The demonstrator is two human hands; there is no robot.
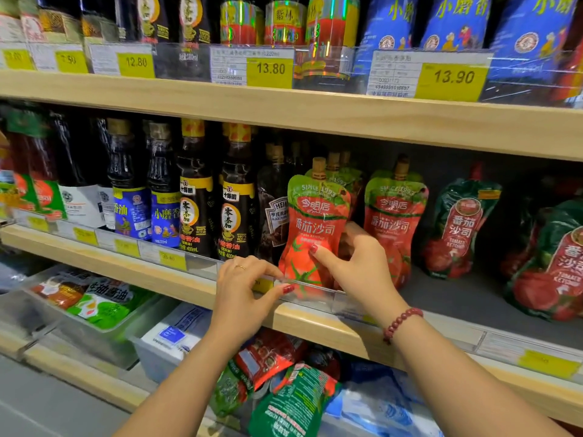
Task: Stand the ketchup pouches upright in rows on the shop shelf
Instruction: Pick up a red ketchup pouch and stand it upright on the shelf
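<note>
Ketchup pouch (310,234) upright, right hand (356,263) fingers gripping it; left hand (246,285) fingers pinching clear rail (318,291) in front.

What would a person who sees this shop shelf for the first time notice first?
The red and green ketchup pouch at the front of the middle shelf stands out, gripped by the right hand. The left hand holds the clear rail at the shelf edge. Bright yellow price tags line the upper shelf.
</note>
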